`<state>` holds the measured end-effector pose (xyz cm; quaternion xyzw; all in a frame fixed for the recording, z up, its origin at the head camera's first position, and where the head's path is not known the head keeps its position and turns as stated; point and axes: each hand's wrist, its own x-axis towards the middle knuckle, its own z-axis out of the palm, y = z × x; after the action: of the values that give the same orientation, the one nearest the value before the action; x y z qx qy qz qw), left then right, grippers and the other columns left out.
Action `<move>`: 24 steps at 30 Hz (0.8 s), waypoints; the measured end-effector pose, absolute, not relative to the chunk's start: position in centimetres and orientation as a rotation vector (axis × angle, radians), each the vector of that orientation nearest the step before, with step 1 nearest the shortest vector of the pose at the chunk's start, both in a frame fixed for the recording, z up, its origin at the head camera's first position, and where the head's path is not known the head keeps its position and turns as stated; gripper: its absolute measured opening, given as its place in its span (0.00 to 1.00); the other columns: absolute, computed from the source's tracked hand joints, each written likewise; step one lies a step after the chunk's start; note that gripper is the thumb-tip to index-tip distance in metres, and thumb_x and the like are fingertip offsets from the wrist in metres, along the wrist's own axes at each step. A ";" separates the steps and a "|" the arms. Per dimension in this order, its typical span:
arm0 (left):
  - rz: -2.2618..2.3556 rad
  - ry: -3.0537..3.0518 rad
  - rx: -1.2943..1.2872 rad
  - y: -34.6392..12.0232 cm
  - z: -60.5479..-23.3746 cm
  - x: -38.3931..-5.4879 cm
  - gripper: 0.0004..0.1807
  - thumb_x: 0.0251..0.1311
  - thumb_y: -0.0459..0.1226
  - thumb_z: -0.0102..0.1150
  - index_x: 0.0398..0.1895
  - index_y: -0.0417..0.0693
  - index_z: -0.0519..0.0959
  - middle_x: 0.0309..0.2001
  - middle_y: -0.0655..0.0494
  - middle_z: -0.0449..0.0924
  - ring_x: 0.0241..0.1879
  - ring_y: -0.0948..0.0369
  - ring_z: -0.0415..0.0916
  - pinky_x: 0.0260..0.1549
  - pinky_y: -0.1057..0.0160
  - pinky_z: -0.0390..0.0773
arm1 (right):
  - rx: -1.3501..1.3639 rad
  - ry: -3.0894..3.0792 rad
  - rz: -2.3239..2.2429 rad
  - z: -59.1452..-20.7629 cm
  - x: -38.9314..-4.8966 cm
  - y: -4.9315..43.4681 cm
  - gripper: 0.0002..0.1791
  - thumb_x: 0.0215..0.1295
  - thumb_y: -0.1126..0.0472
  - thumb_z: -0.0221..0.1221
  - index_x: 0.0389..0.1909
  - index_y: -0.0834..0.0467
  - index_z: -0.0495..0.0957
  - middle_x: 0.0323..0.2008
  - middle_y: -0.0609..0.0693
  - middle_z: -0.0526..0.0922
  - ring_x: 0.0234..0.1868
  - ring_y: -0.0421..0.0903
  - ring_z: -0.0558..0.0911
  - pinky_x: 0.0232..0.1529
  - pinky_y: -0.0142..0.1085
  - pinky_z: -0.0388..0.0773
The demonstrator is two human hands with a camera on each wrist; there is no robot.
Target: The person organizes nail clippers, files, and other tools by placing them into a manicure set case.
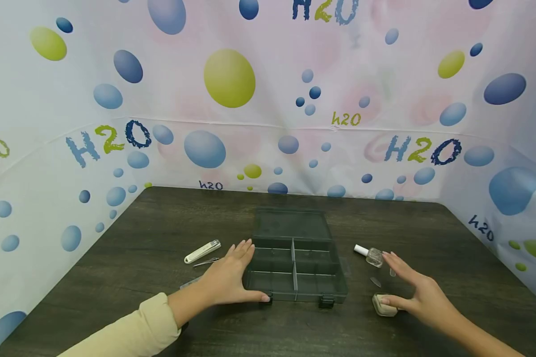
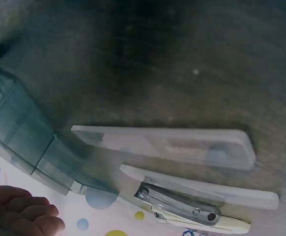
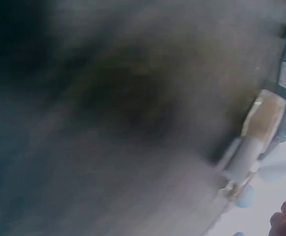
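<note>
A see-through gray box (image 1: 286, 295) sits in the middle of the frame, its lid (image 1: 290, 223) laid back, probably so all four little rooms (image 1: 271, 255) can be reached. The left hand (image 1: 228, 278) is stretched wide along its left side, maybe to steady it. At the lower right, the right hand (image 1: 422, 292) is spread too, not wrapped around anything, close to a cream case (image 1: 385, 311) and a bottle (image 1: 374, 258); I can't tell if it touches them. The wall sheet (image 1: 277, 59) says "H2O" and "h2O." I can't read any name on the bottle.
</note>
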<state>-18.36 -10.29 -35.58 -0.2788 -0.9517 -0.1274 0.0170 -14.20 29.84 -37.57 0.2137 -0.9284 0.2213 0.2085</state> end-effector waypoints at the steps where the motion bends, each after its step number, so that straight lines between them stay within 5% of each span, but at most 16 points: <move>1: -0.397 -2.963 -0.871 -10.2 -35.6 -18.4 0.59 0.42 0.69 0.58 0.68 0.34 0.57 0.71 0.40 0.52 0.70 0.46 0.52 0.61 0.46 0.66 | 0.594 -2.572 0.607 -37.8 -14.1 30.2 0.51 0.35 0.56 0.74 0.67 0.52 0.63 0.64 0.24 0.50 0.55 0.30 0.72 0.38 0.37 0.81; 4: -0.389 -2.966 -0.884 -10.1 -35.8 -18.4 0.58 0.42 0.68 0.58 0.67 0.34 0.58 0.70 0.40 0.54 0.70 0.46 0.53 0.61 0.46 0.66 | 0.569 -2.591 0.608 -38.3 -13.6 31.4 0.47 0.34 0.55 0.74 0.63 0.50 0.69 0.61 0.25 0.58 0.50 0.24 0.72 0.35 0.29 0.80; 8: -0.386 -2.975 -0.885 -9.9 -36.0 -18.5 0.58 0.43 0.68 0.58 0.67 0.33 0.60 0.70 0.40 0.55 0.70 0.46 0.54 0.63 0.47 0.64 | 0.503 -2.702 0.628 -39.0 -13.1 32.6 0.41 0.36 0.53 0.73 0.59 0.48 0.73 0.55 0.48 0.77 0.46 0.21 0.72 0.34 0.40 0.81; 11: -0.387 -2.986 -0.879 -9.8 -36.1 -18.5 0.57 0.43 0.68 0.58 0.66 0.33 0.60 0.70 0.40 0.55 0.70 0.46 0.54 0.64 0.48 0.62 | 0.458 -2.775 0.629 -39.4 -12.8 33.2 0.36 0.37 0.51 0.72 0.55 0.50 0.77 0.47 0.55 0.83 0.44 0.20 0.72 0.35 0.42 0.81; 20: -0.421 -2.971 -0.884 -9.6 -36.2 -18.6 0.55 0.45 0.65 0.60 0.64 0.30 0.62 0.68 0.36 0.57 0.68 0.44 0.56 0.65 0.48 0.60 | 0.465 -2.759 0.658 -40.3 -12.8 33.6 0.24 0.38 0.55 0.73 0.42 0.52 0.84 0.40 0.48 0.86 0.41 0.18 0.72 0.33 0.23 0.77; 24: -0.424 -2.966 -0.886 -9.5 -36.3 -18.6 0.55 0.45 0.65 0.60 0.64 0.30 0.62 0.68 0.36 0.57 0.68 0.44 0.56 0.65 0.48 0.61 | 0.424 -2.785 0.625 -40.2 -12.8 33.4 0.21 0.38 0.56 0.73 0.38 0.53 0.85 0.38 0.48 0.85 0.40 0.19 0.72 0.33 0.27 0.78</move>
<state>-18.62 -9.51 -36.31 -0.2837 -0.9492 -0.1357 0.0087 -12.82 33.40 -40.25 0.1459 -0.9572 0.2149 0.1275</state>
